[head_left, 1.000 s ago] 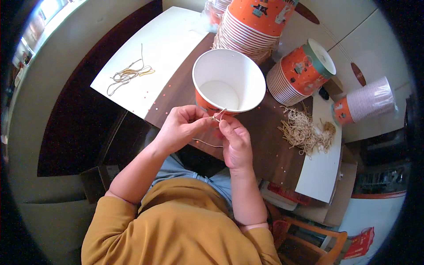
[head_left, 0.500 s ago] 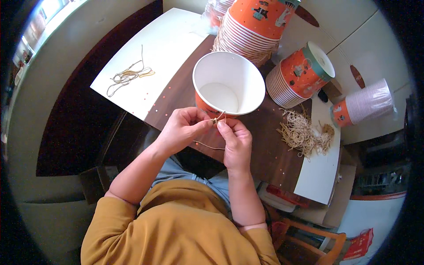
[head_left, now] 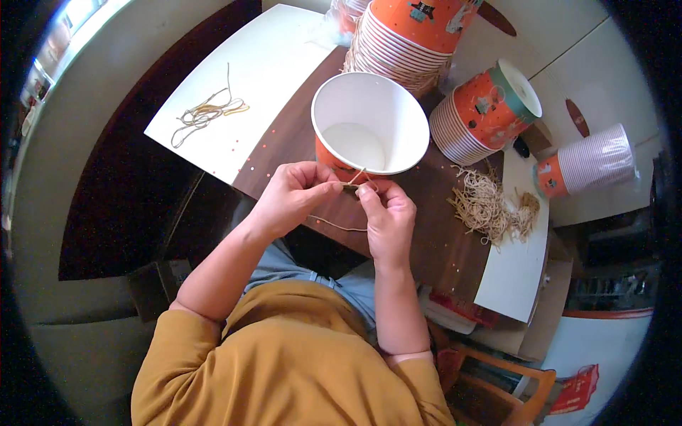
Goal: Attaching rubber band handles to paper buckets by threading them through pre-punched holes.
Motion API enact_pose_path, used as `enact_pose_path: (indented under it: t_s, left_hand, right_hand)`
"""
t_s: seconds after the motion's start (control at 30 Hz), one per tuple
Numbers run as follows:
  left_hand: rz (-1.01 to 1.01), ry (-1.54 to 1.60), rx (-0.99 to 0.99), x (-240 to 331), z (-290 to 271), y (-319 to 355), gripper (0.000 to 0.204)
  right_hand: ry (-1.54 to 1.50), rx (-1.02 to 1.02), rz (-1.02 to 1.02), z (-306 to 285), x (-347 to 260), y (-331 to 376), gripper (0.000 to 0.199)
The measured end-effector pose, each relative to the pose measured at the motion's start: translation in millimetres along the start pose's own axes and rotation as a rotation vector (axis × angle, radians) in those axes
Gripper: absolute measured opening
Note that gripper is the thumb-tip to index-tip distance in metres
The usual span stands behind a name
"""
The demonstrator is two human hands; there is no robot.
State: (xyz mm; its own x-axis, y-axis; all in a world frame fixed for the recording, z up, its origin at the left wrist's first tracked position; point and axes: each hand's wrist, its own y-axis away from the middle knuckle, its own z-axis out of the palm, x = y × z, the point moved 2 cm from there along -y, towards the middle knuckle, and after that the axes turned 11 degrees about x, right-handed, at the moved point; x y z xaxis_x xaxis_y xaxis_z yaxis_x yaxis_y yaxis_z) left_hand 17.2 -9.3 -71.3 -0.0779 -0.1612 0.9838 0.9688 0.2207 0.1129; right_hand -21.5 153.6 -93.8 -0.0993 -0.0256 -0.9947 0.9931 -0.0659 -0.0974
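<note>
A large paper bucket, white inside and orange outside, stands on the brown tabletop with its mouth tipped toward me. At its near rim both hands pinch a thin beige cord, whose loose end hangs down below the fingers. My left hand is closed, thumb against forefinger, on one part of the cord. My right hand pinches another part a short way to the right. Between the thumbs a short stretch of cord shows, and a strand rises to the bucket's rim. The fingertips behind the bucket's lower side are partly hidden.
Stacked orange buckets rise behind, with more stacks and a plastic-wrapped one to the right. A tangled heap of beige cords lies at right. Several cords rest on the white tabletop at left. A wooden chair stands lower right.
My hands have moved slightly apart, the right one going a little to the right, and the cord between them is stretched longer. The view has shifted slightly.
</note>
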Motion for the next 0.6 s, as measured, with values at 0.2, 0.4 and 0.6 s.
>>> enact_pose_path:
  t_s: [0.2, 0.4, 0.6]
  left_hand:
    - [-0.114, 0.041, -0.005, 3.2, -0.8, 8.7, 0.012]
    - [-0.181, 0.053, -0.13, 13.3, -2.7, 24.3, 0.016]
    - [0.002, -0.061, -0.061, 21.5, -9.8, 37.5, 0.018]
  right_hand:
    - [0.064, 0.048, -0.05, 3.0, -15.6, 5.4, 0.012]
    - [-0.262, -0.108, 0.139, -4.1, -14.7, 2.6, 0.012]
    - [0.295, 0.064, -0.399, -15.8, -30.4, 15.2, 0.027]
